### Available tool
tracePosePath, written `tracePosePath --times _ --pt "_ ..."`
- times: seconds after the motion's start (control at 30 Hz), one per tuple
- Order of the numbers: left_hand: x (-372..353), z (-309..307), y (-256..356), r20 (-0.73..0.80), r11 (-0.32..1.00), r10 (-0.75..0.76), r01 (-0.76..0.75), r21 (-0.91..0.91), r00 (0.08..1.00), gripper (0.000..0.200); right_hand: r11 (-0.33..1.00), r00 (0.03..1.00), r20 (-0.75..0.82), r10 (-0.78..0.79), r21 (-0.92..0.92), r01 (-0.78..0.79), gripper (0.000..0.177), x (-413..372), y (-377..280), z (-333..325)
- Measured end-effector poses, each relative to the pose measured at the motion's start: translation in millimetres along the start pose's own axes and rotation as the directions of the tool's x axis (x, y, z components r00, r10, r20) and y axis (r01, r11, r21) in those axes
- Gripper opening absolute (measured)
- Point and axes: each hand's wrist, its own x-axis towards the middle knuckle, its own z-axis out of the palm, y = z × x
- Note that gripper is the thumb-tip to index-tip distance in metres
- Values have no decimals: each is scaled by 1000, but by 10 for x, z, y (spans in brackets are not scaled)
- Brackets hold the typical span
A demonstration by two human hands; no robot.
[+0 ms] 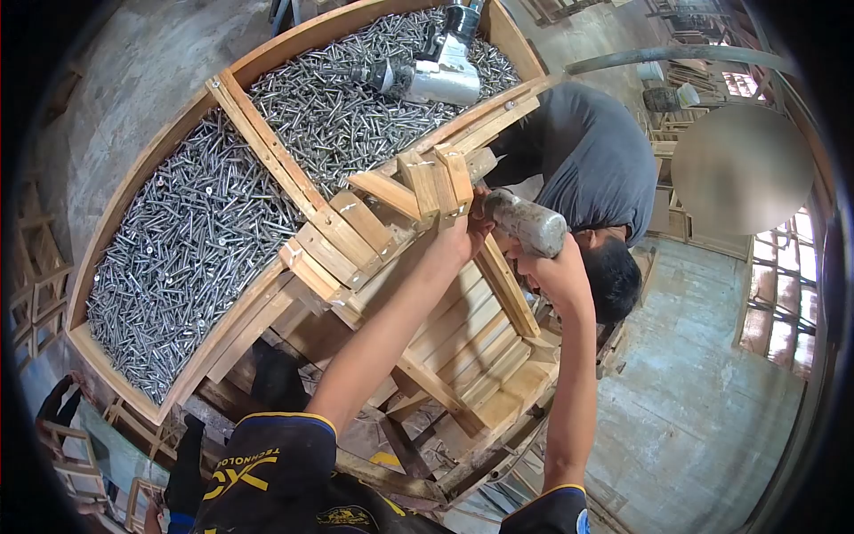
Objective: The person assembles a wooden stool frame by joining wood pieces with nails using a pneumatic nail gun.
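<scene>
My right hand (562, 274) is wrapped around the handle of a worn grey power driver (532, 224), whose nose points left toward the wood. My left hand (461, 238) is at the front of the driver, fingers curled beside an upright wooden block (455, 178). What those fingers pinch is hidden. Beneath my arms stands a slatted wooden frame (463, 307). Short wooden pieces (363, 222) line the edge of a large wooden tray (138, 200) heaped with metal screws (200, 249).
A second silver power driver (440, 76) lies on the screws in the tray's far compartment. Close on the right, a person in a grey shirt (598, 156) bends down, head near my right forearm. Concrete floor (694, 356) extends to the right. Wooden frames (40, 276) stand at far left.
</scene>
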Motion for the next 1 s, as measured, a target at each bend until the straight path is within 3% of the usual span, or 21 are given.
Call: tracePosePath --times 0.03,0.13,0.2,0.23,0.33,0.43,0.53,0.63,0.8,0.9,0.93,1.0 --pt "2 -3 -8 -56 1000 -13 12 -13 998 31 999 1000 10 25 -25 -24 26 24 -30 -20" --pt "-131 -12 7 -66 980 -10 23 196 998 30 995 993 59 100 12 -101 21 124 -125 -29" --pt "-507 99 5 -211 942 86 -11 336 974 26 985 981 131 144 73 -155 19 184 -231 -55" --pt "-746 123 3 -279 913 135 -10 408 951 23 997 990 123 76 1 -76 16 226 -210 -37" --pt "-1154 -319 33 -108 799 134 -43 599 985 18 985 974 148 173 0 -175 12 383 -66 16" --pt "-1648 -312 167 -112 618 149 -5 786 982 22 986 982 114 151 56 -158 8 416 -46 40" --pt "-1787 -374 297 -106 437 48 75 896 993 35 967 975 145 171 168 -194 5 402 32 29" --pt "-1810 -414 442 -248 355 -204 308 883 947 44 980 984 127 124 141 -142 6 323 26 -9" --pt "-1846 -456 484 -360 20 -278 380 925 891 46 991 977 206 57 109 -80 11 448 94 -42" --pt "-1944 -533 476 -190 -21 -331 194 981 924 44 1000 968 251 31 -1 -31 7 634 141 -34" --pt "-1996 -560 482 -143 9 -358 156 988 923 43 991 973 218 77 -128 -49 4 694 140 -32" --pt "-2086 -550 521 -37 72 -407 73 995 913 41 995 971 224 86 -76 -70 4 643 114 -58"
